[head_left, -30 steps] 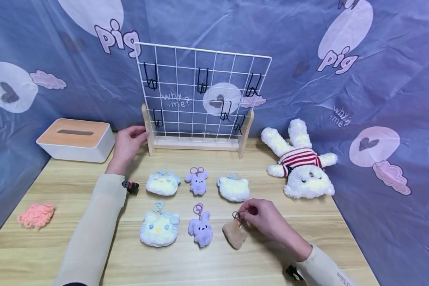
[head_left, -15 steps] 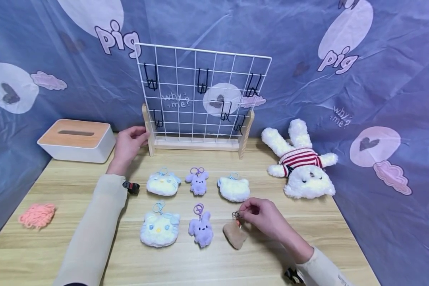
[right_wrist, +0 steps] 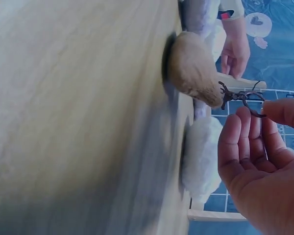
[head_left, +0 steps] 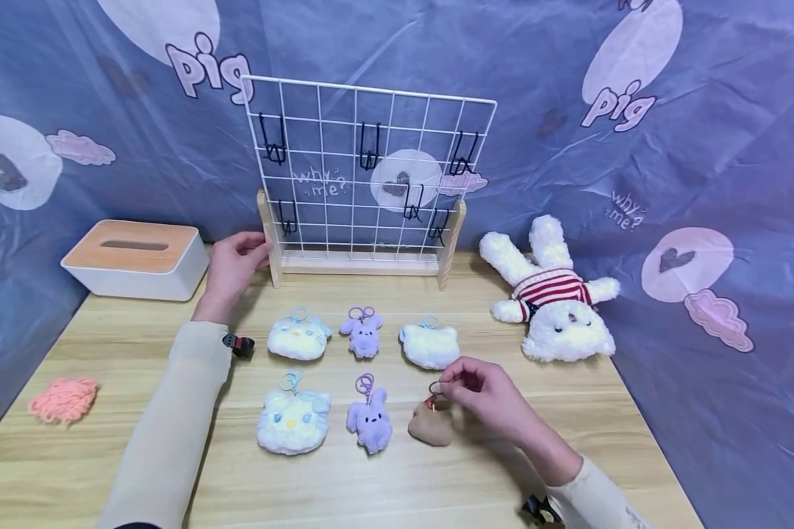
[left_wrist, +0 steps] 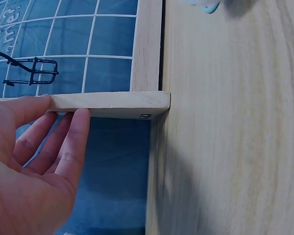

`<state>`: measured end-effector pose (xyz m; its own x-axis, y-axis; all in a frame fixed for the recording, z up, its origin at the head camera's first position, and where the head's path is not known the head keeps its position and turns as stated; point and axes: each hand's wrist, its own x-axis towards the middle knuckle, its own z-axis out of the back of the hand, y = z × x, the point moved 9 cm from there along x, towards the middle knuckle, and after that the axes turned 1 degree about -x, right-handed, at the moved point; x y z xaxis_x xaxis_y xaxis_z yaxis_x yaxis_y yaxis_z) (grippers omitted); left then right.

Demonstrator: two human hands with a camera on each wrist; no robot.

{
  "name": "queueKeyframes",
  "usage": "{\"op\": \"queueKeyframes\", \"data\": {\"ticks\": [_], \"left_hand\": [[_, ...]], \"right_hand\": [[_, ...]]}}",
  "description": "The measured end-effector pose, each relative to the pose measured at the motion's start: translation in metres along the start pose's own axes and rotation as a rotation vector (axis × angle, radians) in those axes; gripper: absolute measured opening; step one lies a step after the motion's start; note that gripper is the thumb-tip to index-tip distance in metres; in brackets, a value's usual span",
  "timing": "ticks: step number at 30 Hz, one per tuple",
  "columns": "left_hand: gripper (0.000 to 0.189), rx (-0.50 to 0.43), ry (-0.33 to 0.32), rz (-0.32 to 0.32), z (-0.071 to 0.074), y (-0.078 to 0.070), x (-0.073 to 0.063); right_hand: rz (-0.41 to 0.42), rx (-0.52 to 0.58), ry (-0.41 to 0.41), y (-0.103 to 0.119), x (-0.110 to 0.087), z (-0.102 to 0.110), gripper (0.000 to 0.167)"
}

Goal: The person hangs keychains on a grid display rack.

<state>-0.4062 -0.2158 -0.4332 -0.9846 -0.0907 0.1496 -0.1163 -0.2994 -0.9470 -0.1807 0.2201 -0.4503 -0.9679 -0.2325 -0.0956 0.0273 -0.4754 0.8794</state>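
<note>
My left hand (head_left: 233, 266) pinches the left wooden post (left_wrist: 112, 100) of a white wire grid rack (head_left: 344, 258), thumb on one side and fingertips on the other. With thumb and fingertips my right hand (head_left: 486, 393) holds the dark metal ring (right_wrist: 250, 100) of a brown plush keychain (head_left: 431, 425). The plush hangs tilted from its ring, low over the table. To its left lie a purple plush keychain (head_left: 373, 422) and a white cat-face plush keychain (head_left: 293, 422). Behind them are another white cat keychain (head_left: 298, 339), a small purple one (head_left: 362, 336) and a white one (head_left: 430, 347).
Several black hooks (head_left: 369, 150) hang on the grid. A tissue box (head_left: 135, 257) with a wooden lid stands left of the rack. Pink yarn (head_left: 64, 400) lies at the table's left edge. A white plush bear (head_left: 556, 294) in a striped sweater lies at right.
My right hand has lifted slightly, raising the brown plush keychain by its ring so that it tips more upright. My left hand stays at the post. The head view has shifted a little.
</note>
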Motion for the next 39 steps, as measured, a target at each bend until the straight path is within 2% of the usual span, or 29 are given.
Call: {"op": "queueKeyframes", "data": {"ticks": [5, 13, 22, 29, 39], "left_hand": [[0.039, -0.003, 0.000, 0.004, 0.001, 0.000, 0.000], [0.039, 0.005, 0.009, 0.017, 0.000, 0.003, 0.002], [0.039, 0.018, 0.007, 0.024, 0.000, 0.001, 0.002], [0.039, 0.007, 0.000, 0.021, 0.001, 0.001, 0.001], [0.039, 0.032, 0.003, 0.040, 0.001, 0.001, -0.001]], "right_hand": [[0.023, 0.039, -0.012, 0.008, 0.000, 0.002, 0.008], [0.064, 0.040, -0.025, 0.026, 0.000, 0.008, 0.008], [0.119, 0.003, -0.094, 0.055, 0.011, 0.031, 0.007], [0.143, 0.030, -0.177, 0.066, 0.037, 0.059, 0.010], [0.144, 0.102, -0.221, 0.063, 0.083, 0.084, 0.012]]}}
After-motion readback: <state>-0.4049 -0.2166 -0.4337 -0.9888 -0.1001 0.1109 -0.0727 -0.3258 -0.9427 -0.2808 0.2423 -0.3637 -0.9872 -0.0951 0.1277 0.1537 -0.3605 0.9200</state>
